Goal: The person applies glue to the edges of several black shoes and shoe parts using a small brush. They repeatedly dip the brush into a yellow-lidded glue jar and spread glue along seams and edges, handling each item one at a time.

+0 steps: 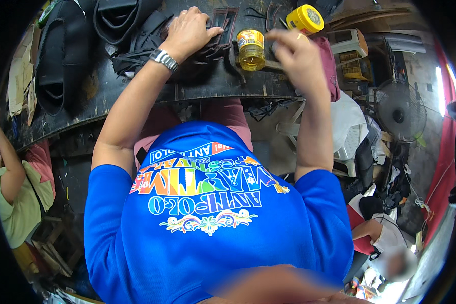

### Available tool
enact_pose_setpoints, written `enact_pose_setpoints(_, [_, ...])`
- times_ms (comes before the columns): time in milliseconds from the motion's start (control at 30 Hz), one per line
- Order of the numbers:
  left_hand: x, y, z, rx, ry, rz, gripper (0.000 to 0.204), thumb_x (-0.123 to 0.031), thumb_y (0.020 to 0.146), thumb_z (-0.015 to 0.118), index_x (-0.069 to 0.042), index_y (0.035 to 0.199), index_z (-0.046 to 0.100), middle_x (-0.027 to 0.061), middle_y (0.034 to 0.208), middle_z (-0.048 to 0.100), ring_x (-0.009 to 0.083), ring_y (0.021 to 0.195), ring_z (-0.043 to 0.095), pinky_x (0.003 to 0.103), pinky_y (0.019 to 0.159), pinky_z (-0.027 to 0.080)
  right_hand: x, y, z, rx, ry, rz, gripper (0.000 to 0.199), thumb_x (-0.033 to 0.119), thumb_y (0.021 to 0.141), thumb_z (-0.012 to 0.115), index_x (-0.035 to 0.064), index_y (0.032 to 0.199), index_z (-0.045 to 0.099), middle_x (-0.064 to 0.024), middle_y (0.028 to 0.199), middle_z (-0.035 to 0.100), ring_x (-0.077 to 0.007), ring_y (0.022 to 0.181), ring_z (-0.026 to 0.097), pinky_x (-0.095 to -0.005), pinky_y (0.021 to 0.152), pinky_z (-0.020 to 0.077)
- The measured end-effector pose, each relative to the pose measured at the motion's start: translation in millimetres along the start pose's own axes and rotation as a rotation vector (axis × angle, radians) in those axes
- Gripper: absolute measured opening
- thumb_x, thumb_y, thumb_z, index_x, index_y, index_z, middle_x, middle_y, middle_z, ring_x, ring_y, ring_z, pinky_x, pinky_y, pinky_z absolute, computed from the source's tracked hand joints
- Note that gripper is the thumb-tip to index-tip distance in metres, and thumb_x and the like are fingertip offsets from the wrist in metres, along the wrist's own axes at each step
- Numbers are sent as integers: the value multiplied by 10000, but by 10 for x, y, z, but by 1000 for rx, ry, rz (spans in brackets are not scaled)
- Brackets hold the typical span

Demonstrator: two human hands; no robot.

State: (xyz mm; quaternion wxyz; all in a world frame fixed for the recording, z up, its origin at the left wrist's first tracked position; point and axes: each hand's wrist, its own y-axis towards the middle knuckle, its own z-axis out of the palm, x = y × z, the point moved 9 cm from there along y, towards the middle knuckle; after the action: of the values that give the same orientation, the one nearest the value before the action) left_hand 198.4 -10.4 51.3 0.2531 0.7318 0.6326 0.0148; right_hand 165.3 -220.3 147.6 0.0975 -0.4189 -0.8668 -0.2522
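My left hand (187,33), with a metal watch on its wrist, rests on a pile of dark straps (147,43) at the back of the black worktable (197,90). Its thumb points right and its fingers stretch away from me, open. Dark strips with reddish edges (223,25) lie beside the thumb. My right hand (299,55) is smeared by motion, just right of a glass jar (252,58) of yellowish liquid with a yellow label. Whether its fingers hold anything cannot be made out. Behind it stands a yellow tub (301,19).
Large black curved pieces (63,55) lie on the table's left. A maroon bag (328,66) is at its right edge. Beyond are a white plastic chair (347,137) and a fan (397,109). One person (23,197) is at the left, another (385,233) at the lower right.
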Motion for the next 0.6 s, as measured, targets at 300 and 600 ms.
enact_pose_setpoints(300, [65,6,-50,30,-266,-96,318,-298,837,788,-48,1025,727,144,940,740,307,870,718,392,802,559,109,-851,807,289,-190,289,718,225,898,702,107,1523,369,-237,1056,695,-423,878,696,-516,749,548])
enact_pose_setpoints(600, [4,-121,-275,-172,-318,-52,234,-218,786,823,-51,919,729,154,864,734,351,794,705,410,752,565,83,-901,915,313,-270,344,684,253,909,698,107,1499,385,-214,972,700,-412,837,696,-500,721,555])
